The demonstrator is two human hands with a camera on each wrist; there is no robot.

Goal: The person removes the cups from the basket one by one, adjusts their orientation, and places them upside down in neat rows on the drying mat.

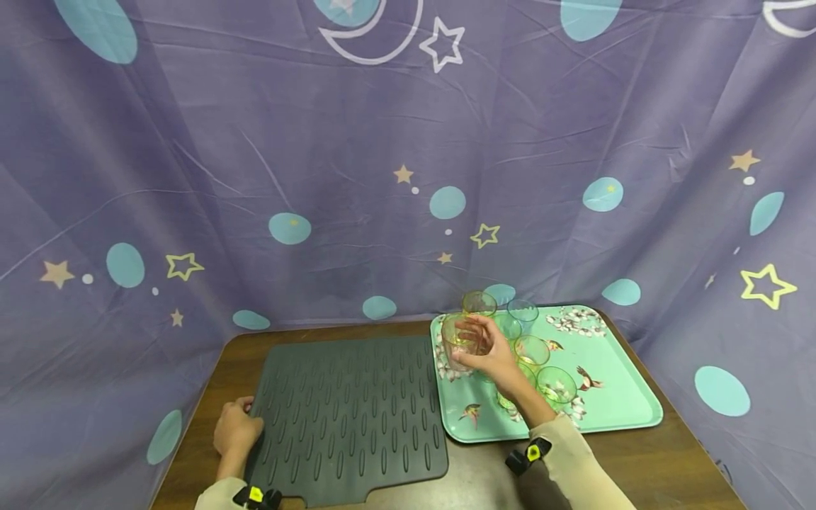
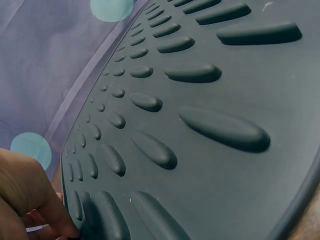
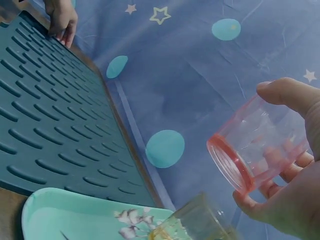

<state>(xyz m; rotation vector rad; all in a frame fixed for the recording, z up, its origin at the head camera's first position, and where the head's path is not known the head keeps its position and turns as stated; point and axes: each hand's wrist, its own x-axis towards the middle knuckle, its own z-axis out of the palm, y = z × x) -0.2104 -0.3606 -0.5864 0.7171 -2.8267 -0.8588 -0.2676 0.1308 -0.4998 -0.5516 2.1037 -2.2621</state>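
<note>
A clear pink-tinted glass (image 3: 262, 137) is held in my right hand (image 1: 494, 354), thumb on one side and fingers round the other. In the head view the glass appears over the left end of the mint-green tray (image 1: 621, 404). Several tinted glasses stand on that tray, among them a green glass (image 1: 557, 386), a yellow glass (image 1: 479, 303) and a blue glass (image 1: 524, 312). My left hand (image 1: 236, 428) is at the left edge of the dark grey ridged mat (image 1: 347, 411). Its thumb and fingers pinch that edge.
A brown wooden table (image 1: 242, 354) bears the mat on the left and the tray on the right, side by side. Behind it hangs a purple curtain (image 1: 357, 142) with stars and blue spots. The tray's surface carries flower and bird prints.
</note>
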